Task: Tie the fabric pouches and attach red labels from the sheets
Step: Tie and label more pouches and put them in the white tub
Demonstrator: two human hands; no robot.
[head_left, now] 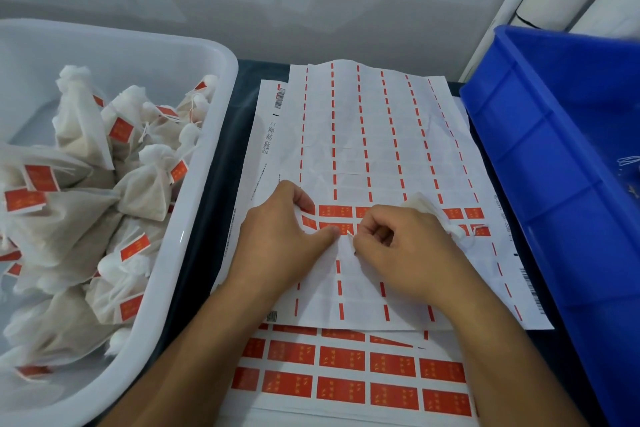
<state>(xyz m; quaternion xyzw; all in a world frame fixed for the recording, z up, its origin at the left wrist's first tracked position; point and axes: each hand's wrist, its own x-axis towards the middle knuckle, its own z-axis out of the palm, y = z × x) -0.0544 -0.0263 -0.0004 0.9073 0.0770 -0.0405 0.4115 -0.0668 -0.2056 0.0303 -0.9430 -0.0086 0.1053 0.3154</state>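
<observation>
A mostly peeled label sheet (367, 135) lies in the middle of the table, with a few red labels (335, 211) left in two rows. My left hand (280, 236) presses on the sheet, thumb tip beside a red label. My right hand (405, 246) has curled fingers that pinch the edge of a red label (346, 229) on the sheet. A white fabric pouch (433, 215) is tucked under my right hand, its gathered top and string sticking out to the right. A fuller sheet of red labels (349, 374) lies underneath, nearer to me.
A white plastic tub (194, 218) on the left holds several tied pouches with red labels. A blue plastic bin (561, 184) stands on the right, tilted toward the sheets. A grey wall rises behind the dark table.
</observation>
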